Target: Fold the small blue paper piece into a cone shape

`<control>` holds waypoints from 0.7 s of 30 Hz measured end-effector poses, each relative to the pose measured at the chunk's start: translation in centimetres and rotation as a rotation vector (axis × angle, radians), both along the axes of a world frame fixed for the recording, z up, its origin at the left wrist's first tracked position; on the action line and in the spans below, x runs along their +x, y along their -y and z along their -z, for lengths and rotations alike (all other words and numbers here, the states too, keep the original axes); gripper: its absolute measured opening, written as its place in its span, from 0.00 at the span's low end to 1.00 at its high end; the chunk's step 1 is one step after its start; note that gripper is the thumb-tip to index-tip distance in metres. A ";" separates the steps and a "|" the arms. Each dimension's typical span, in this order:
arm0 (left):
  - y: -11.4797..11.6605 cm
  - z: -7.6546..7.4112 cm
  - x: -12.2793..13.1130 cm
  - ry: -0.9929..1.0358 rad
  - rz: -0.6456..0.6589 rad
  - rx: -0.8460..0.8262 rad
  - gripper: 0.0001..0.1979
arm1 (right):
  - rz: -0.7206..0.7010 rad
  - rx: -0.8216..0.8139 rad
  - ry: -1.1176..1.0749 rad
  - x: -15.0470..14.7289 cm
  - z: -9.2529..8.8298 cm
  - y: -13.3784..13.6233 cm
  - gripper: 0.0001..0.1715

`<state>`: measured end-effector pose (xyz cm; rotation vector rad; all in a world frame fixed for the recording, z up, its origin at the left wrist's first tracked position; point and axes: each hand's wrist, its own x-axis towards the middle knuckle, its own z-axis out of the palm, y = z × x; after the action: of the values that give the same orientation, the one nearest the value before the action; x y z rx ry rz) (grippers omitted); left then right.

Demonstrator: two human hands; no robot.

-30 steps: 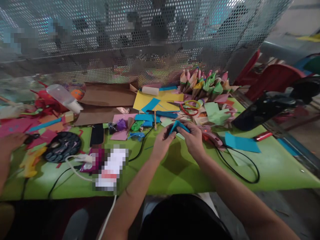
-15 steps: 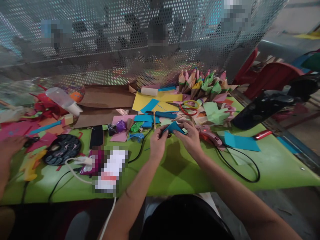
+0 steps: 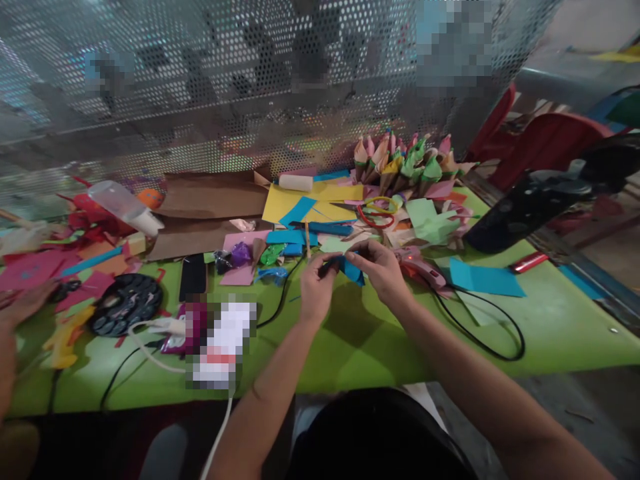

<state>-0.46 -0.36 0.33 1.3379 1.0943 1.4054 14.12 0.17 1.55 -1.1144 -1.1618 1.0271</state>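
Observation:
A small piece of blue paper (image 3: 353, 271) is held above the green table between my two hands. My left hand (image 3: 318, 283) pinches its left side, fingers curled round it. With thumb and fingers, my right hand (image 3: 381, 269) grips the upper right part of the same paper. Part of the paper is hidden behind my fingers. A pink glue gun (image 3: 419, 267) with a black cord lies just right of my right hand. Behind my left hand is a thin wooden stick (image 3: 307, 240), and blue paper strips (image 3: 293, 237) lie beyond it.
Paper cones (image 3: 400, 160) stand at the back right, near a dark bottle (image 3: 530, 207). A phone (image 3: 223, 343), a black round tray (image 3: 127, 303) and a yellow glue gun (image 3: 67, 337) lie left. Another person's hand (image 3: 30, 300) rests at far left. A perforated metal screen (image 3: 225, 87) stands behind.
The blue paper has turned in my hands, from lying broad and flat to hanging narrower and downward. My right hand's fingers have shifted toward its top edge.

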 end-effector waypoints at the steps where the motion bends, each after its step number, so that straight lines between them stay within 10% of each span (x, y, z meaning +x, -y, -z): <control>1: 0.0 0.0 0.0 -0.007 -0.002 0.000 0.07 | 0.004 -0.018 0.003 0.0 -0.1 0.0 0.25; 21: -0.9 -0.8 -1.9 0.094 0.148 -0.086 0.14 | 0.037 -0.052 -0.021 0.2 -0.3 0.2 0.27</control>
<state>-2.40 0.58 1.13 1.2521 0.9624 1.2853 14.29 0.00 1.86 -1.1590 -1.0997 1.0429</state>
